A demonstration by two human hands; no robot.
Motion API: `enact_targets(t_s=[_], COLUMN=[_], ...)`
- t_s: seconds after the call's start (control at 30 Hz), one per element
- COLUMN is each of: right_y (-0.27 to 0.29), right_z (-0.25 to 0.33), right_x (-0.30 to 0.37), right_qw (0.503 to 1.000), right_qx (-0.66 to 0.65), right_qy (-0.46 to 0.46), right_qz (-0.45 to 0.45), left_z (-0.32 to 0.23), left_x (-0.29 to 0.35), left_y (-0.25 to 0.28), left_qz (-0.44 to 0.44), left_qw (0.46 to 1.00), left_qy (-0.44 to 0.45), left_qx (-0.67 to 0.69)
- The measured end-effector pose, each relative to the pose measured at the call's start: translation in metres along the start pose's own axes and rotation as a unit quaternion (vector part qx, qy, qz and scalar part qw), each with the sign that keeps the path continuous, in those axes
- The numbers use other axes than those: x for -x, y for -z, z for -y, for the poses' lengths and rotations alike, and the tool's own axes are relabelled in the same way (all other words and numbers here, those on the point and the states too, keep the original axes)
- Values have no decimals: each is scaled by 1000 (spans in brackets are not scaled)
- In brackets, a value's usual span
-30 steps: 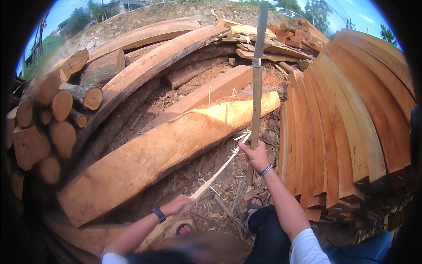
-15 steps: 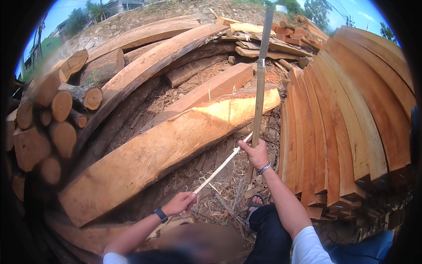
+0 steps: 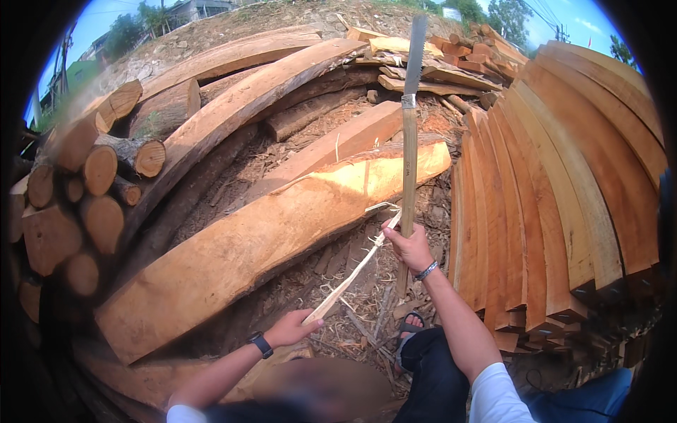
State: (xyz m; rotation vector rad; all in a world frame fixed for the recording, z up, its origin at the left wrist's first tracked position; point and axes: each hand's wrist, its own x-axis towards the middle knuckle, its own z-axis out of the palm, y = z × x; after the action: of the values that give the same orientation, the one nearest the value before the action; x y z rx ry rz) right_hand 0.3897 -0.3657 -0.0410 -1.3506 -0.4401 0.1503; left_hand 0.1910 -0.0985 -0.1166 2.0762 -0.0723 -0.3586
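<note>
My left hand is closed round the near end of a pale wood strip, which slants up to the right. Frayed slivers stick out along its far part, by the thumb of my right hand. That hand grips the long wooden handle of a hand saw, held upright with its toothed metal blade on top. Whether the right fingers also touch the strip, I cannot tell. Behind both lies a thick sawn slab, lit by sun.
Cut logs are stacked at the left. To the right stand rows of long sawn boards. Wood shavings litter the ground near my sandalled foot. More planks are piled at the back.
The saw has tilted left to near vertical and dropped slightly. The strip has turned, showing a broader face, and slivers now stand out at its far end.
</note>
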Motion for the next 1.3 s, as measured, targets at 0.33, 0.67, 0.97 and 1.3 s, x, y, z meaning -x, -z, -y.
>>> enact_targets(t_s=[0.33,0.67,0.97,1.3], right_y=[4,3,2,4], right_z=[18,4,-4,-19], right_x=[0,-2,-3,-11], right_qw=[993,996,998,997], right_qx=[-95,-84,-52,58], right_qy=[-50,-23,8,11], right_qz=[38,-8,-28,-51], left_z=[-9,-6,-9,-19], left_x=[6,5,6,6], left_y=[-4,-10,-11,-27], left_qz=[45,11,-21,-127], left_qw=[986,992,997,984], left_qy=[30,32,38,-24], left_qx=[160,120,64,-123])
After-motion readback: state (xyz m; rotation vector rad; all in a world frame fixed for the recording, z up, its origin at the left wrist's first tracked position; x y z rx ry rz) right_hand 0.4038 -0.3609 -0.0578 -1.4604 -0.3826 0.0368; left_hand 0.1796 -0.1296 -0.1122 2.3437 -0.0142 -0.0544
